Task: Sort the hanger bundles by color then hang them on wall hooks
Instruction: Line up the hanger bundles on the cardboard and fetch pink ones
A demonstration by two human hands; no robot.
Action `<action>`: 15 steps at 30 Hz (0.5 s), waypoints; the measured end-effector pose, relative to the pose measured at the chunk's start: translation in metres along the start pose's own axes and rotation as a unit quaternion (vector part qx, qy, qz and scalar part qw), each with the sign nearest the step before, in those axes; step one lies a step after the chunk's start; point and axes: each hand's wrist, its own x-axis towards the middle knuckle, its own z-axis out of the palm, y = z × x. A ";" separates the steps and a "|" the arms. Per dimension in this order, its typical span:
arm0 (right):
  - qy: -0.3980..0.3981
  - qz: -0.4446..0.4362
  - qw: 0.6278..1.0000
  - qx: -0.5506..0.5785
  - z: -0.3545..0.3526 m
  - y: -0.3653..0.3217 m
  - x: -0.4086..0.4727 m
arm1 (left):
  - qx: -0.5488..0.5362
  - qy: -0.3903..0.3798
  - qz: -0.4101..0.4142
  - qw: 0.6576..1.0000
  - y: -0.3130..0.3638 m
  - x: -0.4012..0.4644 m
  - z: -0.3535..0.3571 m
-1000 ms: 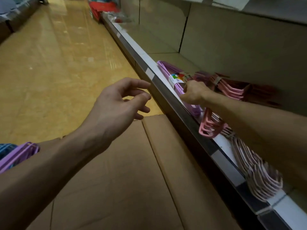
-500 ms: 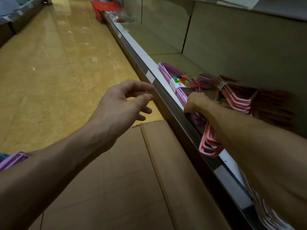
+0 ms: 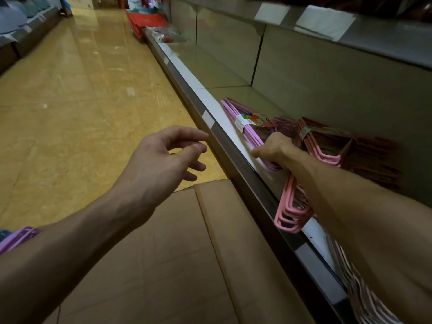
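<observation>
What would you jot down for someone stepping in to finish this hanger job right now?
Left hand: over the aisle beside the shelf edge, fingers loosely curled, holding nothing.
Right hand: on the shelf, gripping the purple hanger bundle.
Pink hanger bundle sticks out over the shelf edge under the right forearm; another pink bundle lies further in, with darker bundles behind it. More purple hangers show at lower left, beside a cardboard box.
Done: nothing visibly hung; no wall hooks in view.
Left: finish sorting by color, then hang.
</observation>
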 end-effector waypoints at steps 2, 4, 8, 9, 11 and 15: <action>-0.036 0.007 0.999 -0.008 -0.005 -0.002 -0.005 | 0.000 0.002 0.000 1.000 0.002 0.001 -0.001; -0.037 0.008 0.999 -0.017 -0.006 -0.003 -0.004 | 0.000 0.005 0.005 1.000 0.005 0.002 -0.003; 0.006 0.005 0.998 0.057 -0.008 0.003 -0.004 | -0.004 0.003 0.015 1.000 0.010 0.004 -0.004; 0.018 0.000 0.997 0.079 -0.008 0.005 -0.004 | -0.005 0.004 0.016 1.000 0.010 0.003 -0.005; 0.028 -0.012 0.993 0.117 -0.006 0.006 -0.007 | -0.003 0.004 0.019 1.000 0.009 0.001 -0.006; 0.013 -0.053 0.984 0.171 0.000 -0.001 -0.018 | -0.003 0.008 0.020 1.000 0.000 -0.008 -0.008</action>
